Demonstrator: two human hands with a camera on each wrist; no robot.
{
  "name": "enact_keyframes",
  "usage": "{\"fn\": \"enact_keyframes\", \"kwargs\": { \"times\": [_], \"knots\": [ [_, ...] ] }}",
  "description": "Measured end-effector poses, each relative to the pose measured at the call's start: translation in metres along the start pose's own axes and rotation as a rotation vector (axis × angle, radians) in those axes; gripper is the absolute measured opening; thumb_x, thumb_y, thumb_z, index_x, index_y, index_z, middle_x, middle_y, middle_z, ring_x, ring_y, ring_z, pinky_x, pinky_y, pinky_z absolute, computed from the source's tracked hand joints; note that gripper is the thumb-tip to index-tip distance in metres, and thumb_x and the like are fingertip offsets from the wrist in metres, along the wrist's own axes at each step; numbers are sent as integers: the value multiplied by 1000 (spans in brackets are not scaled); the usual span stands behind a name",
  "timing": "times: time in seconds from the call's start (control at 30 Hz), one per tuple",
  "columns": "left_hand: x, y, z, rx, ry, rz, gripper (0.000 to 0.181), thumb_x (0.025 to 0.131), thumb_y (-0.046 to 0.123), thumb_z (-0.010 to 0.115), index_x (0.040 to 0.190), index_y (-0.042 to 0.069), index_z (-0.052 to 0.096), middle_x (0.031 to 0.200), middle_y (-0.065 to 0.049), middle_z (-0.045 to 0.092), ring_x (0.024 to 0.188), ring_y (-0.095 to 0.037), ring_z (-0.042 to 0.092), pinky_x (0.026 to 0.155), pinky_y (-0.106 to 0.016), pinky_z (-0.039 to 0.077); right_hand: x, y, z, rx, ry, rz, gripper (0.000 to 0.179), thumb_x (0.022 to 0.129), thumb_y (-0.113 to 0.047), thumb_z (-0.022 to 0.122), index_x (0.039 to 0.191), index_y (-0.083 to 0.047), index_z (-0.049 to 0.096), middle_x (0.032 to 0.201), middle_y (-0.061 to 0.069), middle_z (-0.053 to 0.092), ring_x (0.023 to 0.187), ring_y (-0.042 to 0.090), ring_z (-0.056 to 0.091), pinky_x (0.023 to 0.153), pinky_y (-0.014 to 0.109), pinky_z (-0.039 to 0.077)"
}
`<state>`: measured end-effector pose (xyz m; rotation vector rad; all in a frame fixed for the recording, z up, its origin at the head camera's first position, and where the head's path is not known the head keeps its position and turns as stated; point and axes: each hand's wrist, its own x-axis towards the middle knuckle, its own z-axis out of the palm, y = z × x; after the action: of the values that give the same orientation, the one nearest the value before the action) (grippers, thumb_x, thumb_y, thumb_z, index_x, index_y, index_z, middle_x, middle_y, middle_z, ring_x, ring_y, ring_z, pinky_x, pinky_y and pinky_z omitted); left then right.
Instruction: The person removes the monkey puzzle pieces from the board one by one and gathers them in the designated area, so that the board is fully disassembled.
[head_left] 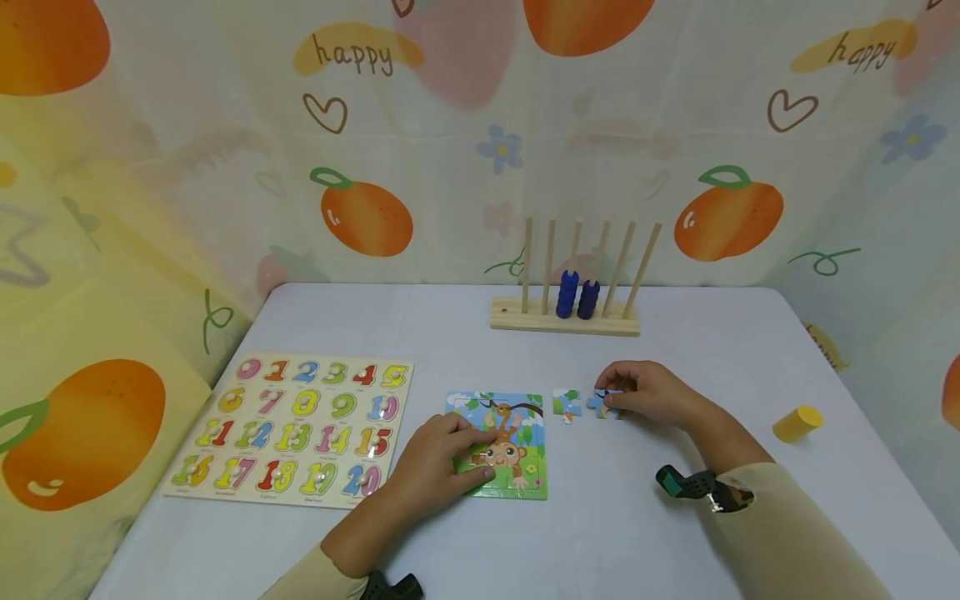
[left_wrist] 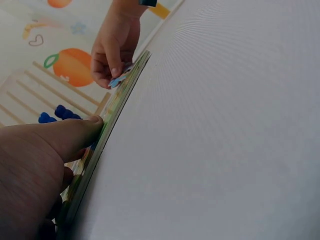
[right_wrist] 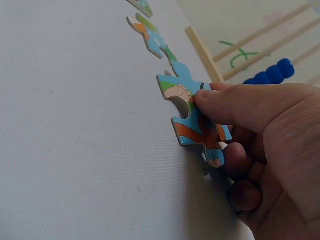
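Left hand [head_left: 435, 458]: fingers relaxed, resting on puzzle [head_left: 528, 457] | Right hand [head_left: 656, 396]: thumb and fingers pinching held piece [right_wrist: 194, 125] | Puzzle: on table [head_left: 600, 533], beside number board [head_left: 288, 457] | Loose piece [head_left: 567, 402]: between puzzle and held piece

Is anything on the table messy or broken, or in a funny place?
Nothing looks spilled or broken. One flat blue-and-green jigsaw piece looks a bit out of place: it lies loose on the white table, beside the square, colourful monkey puzzle instead of in it. The right hand pinches another blue piece.
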<state>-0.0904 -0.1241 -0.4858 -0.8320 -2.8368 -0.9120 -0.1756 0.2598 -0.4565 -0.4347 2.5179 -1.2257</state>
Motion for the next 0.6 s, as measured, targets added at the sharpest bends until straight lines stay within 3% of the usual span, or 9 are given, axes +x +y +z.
{"fn": "enact_keyframes", "kwargs": {
  "times": [0.6],
  "knots": [
    [-1, 4, -2, 15, -8, -11, 49, 88, 39, 89, 135, 28, 77, 102, 13, 58, 85, -7, 43, 76, -28, 40, -5, 5, 6, -86, 102, -33, 19, 93, -7, 83, 112, -8, 80, 101, 2, 74, 78, 14, 60, 70, 27, 49]
  ]
}}
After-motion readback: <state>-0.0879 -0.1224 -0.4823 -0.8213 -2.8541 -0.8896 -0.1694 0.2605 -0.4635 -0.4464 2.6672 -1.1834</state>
